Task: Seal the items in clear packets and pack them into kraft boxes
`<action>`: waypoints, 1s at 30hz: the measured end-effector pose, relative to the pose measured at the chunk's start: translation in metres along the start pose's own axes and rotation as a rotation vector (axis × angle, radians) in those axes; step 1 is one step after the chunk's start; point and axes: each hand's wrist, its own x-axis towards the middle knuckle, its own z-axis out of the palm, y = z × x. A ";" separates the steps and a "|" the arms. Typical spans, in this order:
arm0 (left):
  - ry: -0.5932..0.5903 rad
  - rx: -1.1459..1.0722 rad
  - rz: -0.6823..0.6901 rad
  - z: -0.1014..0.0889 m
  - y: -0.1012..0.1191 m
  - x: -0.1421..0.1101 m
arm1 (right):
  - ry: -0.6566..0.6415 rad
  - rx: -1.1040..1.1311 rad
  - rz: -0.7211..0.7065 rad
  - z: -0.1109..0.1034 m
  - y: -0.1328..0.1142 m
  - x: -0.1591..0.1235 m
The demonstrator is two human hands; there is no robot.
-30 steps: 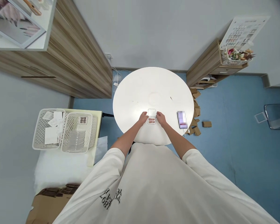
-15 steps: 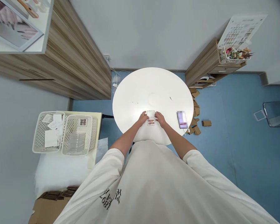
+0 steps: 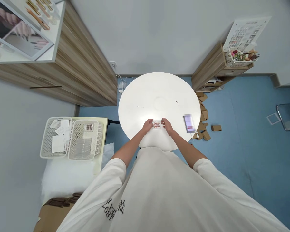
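Note:
A small clear plastic case [image 3: 157, 124] of reddish false nails, set out in two rows, lies near the front edge of the round white table [image 3: 145, 93]. Its lid is down over the nails. My left hand [image 3: 148, 125] grips the case at its left side, fingers curled around the edge. At the opposite side, my right hand [image 3: 167, 125] holds the right edge between thumb and fingers. The exact fingertip contact is too small to make out.
A phone-like purple item [image 3: 188, 123], blurred out, lies on the table to the right. On a side table at left stand two white baskets [image 3: 100, 137], with cards and clear cases inside. Folded brown cardboard boxes [image 3: 204, 114] lie on the floor at right.
The case's lid, open and lying back behind the nails before, is now folded down over them. Both hands stay at the sides of the case.

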 end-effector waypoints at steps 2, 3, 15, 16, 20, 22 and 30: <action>-0.006 0.008 0.004 0.000 -0.006 -0.006 | -0.011 -0.038 -0.026 -0.003 0.010 -0.005; -0.010 0.013 0.005 0.000 -0.009 -0.009 | -0.018 -0.064 -0.043 -0.004 0.015 -0.007; -0.031 0.514 0.132 0.000 -0.031 -0.039 | -0.150 -0.811 -0.271 -0.009 0.050 -0.019; -0.056 0.601 0.185 -0.001 -0.032 -0.044 | -0.166 -0.905 -0.299 -0.010 0.052 -0.021; -0.202 0.969 0.371 -0.001 -0.040 -0.059 | -0.240 -1.219 -0.370 -0.011 0.059 -0.030; -0.267 1.121 0.399 -0.001 -0.044 -0.063 | -0.261 -1.312 -0.380 -0.010 0.059 -0.033; -0.346 1.336 0.354 0.004 -0.045 -0.067 | -0.315 -1.434 -0.337 -0.005 0.051 -0.037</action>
